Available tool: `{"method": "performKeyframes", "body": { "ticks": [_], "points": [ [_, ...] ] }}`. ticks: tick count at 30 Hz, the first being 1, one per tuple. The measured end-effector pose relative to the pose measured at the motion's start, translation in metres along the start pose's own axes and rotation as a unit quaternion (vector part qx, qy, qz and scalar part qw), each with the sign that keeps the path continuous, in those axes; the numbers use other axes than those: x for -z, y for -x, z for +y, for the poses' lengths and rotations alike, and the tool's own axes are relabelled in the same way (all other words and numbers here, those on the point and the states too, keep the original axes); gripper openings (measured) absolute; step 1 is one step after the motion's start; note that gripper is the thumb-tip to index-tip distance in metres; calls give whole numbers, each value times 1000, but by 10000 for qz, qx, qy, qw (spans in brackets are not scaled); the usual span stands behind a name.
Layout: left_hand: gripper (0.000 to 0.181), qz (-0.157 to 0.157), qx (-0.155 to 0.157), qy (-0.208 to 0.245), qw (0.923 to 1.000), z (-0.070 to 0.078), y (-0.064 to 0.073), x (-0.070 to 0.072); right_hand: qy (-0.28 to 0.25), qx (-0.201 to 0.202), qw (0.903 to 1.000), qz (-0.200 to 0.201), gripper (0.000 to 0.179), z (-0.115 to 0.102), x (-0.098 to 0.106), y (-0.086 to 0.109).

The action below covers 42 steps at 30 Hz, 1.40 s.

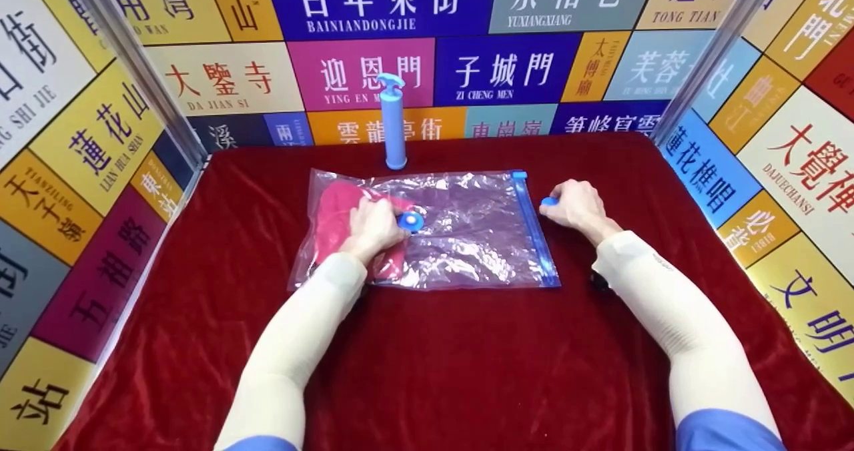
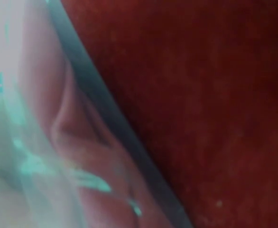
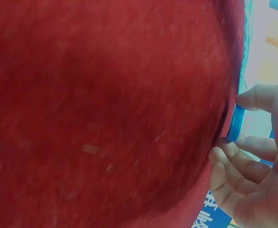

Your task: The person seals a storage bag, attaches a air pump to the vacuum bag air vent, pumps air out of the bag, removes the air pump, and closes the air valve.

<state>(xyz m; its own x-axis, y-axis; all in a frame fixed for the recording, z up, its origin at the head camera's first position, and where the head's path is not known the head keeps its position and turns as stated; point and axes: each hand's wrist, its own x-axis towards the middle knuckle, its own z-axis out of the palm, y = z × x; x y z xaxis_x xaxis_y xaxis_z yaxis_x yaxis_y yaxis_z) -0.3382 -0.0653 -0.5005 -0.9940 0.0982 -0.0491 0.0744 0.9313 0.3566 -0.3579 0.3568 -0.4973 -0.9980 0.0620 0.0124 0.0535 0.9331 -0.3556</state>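
A clear plastic vacuum bag (image 1: 467, 237) lies flat, with folded pink cloth (image 1: 330, 214) inside its left half. My left hand (image 1: 373, 224) is over the bag and pinches the edge of its round blue valve (image 1: 411, 221), whose pale centre shows uncovered. To the right of the bag, my right hand (image 1: 579, 204) holds a small blue valve cap (image 1: 549, 201) between thumb and fingers. The right wrist view shows the cap (image 3: 236, 123) edge-on in that grip. In the left wrist view the bag's edge and pink cloth (image 2: 77, 142) fill the left side, blurred.
A blue hand pump (image 1: 394, 127) stands upright behind the bag. The bag's blue zip strip (image 1: 537, 231) with its slider runs down the right end. Dark red cloth (image 1: 487, 357) covers the table, and sign-printed panels (image 1: 360, 71) wall it at the back and sides.
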Motion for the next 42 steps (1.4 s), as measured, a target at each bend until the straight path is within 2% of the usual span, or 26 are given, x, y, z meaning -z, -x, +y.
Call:
{"method": "performKeyframes", "body": {
  "ticks": [9,17,24,36,42],
  "points": [
    [55,-36,44,80,10000,1,1,2,87,-198,9997,68,45,21,10,3],
    [53,-13,80,28,10000,0,1,1,118,-362,9992,127,43,30,12,5],
    [53,34,-31,-14,10000,0,0,-1,82,-415,9991,45,40,29,11,8],
    [54,-2,31,-61,10000,-1,-1,0,119,-441,9989,89,43,29,9,7],
    [53,10,14,-40,10000,0,-2,0,122,-532,9985,-11,48,27,10,6]
  ]
}}
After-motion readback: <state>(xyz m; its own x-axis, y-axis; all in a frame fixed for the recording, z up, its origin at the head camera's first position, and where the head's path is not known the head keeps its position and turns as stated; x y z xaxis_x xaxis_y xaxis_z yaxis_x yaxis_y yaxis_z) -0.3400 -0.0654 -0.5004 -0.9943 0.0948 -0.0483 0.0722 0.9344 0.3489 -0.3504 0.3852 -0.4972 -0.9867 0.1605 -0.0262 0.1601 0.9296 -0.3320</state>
